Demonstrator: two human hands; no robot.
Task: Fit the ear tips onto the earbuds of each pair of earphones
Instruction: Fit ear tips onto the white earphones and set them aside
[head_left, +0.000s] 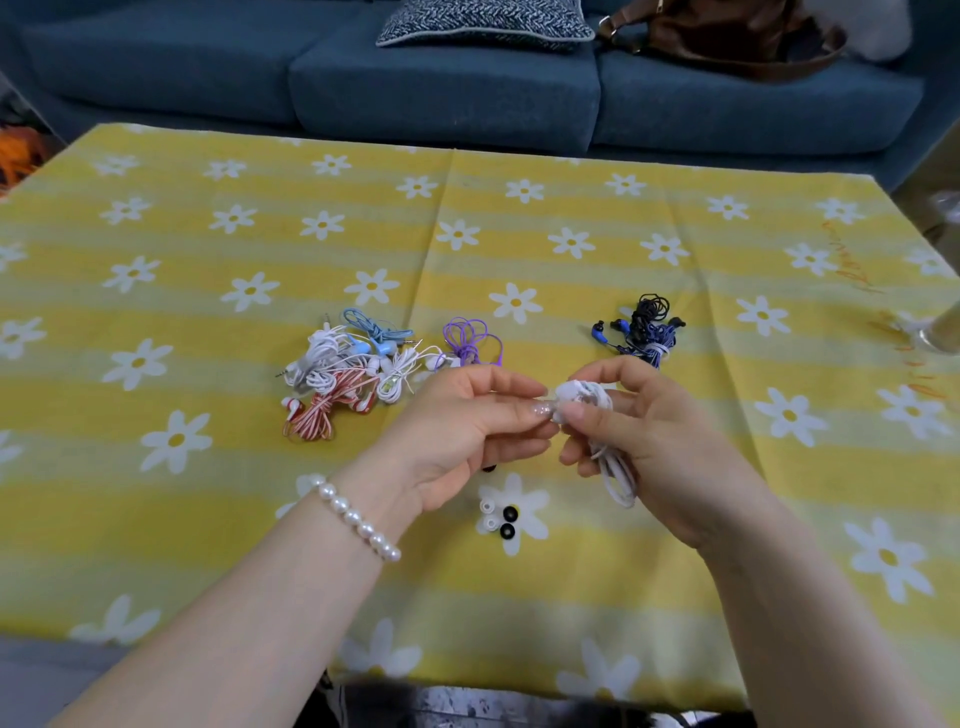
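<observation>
My right hand (654, 431) grips a coiled white earphone (597, 415) above the table (208, 519), its bud pointed left. My left hand (467, 431) pinches at that bud with thumb and forefinger; I cannot tell if a tip sits between them. Four loose tips (497, 519) lie on the cloth just below my hands.

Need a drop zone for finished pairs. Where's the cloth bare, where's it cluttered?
Bare: the far strip between the sofa and the earphone heaps, and the left side of the tablecloth. Crowded: the mixed heap, purple pair, dark blue bundle, and the loose ear tips under both hands.
</observation>
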